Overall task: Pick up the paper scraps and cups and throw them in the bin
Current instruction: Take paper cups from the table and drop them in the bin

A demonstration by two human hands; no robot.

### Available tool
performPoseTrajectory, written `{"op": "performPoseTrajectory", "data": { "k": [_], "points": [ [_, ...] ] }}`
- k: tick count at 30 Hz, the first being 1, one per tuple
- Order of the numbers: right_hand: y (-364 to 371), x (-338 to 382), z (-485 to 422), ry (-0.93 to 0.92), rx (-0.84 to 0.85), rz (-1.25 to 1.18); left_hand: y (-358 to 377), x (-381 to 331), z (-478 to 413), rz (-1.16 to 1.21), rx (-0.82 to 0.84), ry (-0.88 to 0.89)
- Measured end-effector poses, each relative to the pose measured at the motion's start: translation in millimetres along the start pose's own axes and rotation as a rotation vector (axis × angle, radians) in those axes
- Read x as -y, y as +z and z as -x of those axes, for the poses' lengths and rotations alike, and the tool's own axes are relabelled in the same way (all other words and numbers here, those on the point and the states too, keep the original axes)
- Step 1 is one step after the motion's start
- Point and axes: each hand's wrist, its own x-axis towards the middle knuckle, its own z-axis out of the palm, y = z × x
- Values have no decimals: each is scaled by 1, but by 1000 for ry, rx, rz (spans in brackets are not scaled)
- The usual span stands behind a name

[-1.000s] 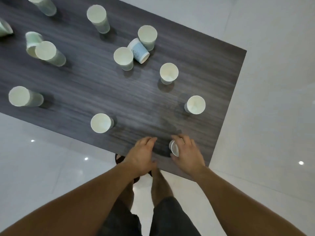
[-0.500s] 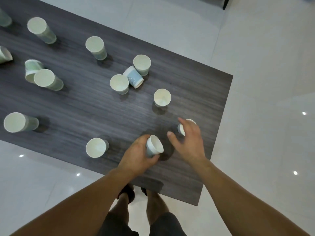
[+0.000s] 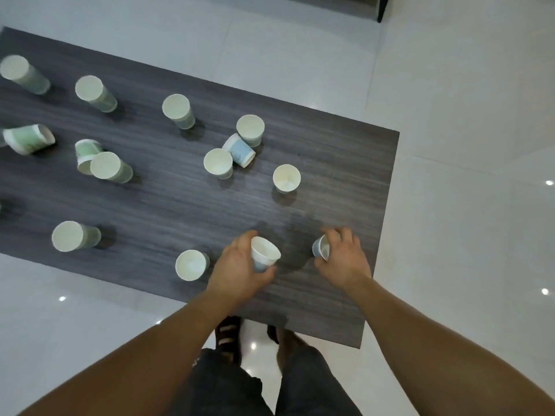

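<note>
Head view: cups (image 3: pixel 76 240) stand and lie across the worktop (image 3: pixel 345 175). Near its front edge the left hand (image 3: pixel 237 273) holds a cup (image 3: pixel 264 254), fingers (image 3: pixel 244 240) curled round its wall, and toward its right end the right hand (image 3: pixel 345 261) grips a second cup (image 3: pixel 320 250). They look like thin, light paper, easily crushed, so hold them softly round the wall.

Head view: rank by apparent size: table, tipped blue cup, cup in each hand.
1. table
2. tipped blue cup and the cup in the left hand: alike, unranked
3. cup in the right hand: smallest, partly hidden
</note>
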Motion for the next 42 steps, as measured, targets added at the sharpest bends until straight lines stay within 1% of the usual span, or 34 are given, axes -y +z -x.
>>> {"op": "performPoseTrajectory", "data": {
  "k": [3, 7, 10, 14, 18, 25, 30, 36, 39, 42],
  "points": [
    [-20, 19, 36, -11, -73, -16, -22, -22, 12, -62, 28, 87],
    [-49, 47, 96, 29, -245, -68, -49, -46, 42, -82, 97, 202],
    [-59, 61, 153, 110, -354, -134, -63, -56, 73, -108, 128, 311],
    [-42, 65, 239, 230, -451, -208, -70, -68, 122, -205, 188, 402],
    [-19, 52, 330, 392, -564, -307, -53, -101, 173, -293, 266, 599],
    [35, -3, 492, 711, -804, -463, 36, -158, 295, -435, 475, 961],
    [90, -56, 625, 913, -932, -537, 129, -182, 421, -528, 606, 1141],
    [170, -119, 788, 1142, -979, -568, 245, -176, 592, -607, 791, 1334],
    [204, -138, 851, 1259, -979, -608, 290, -171, 660, -627, 872, 1417],
    [229, -162, 900, 1359, -985, -628, 334, -173, 713, -650, 913, 1483]
  ]
}}
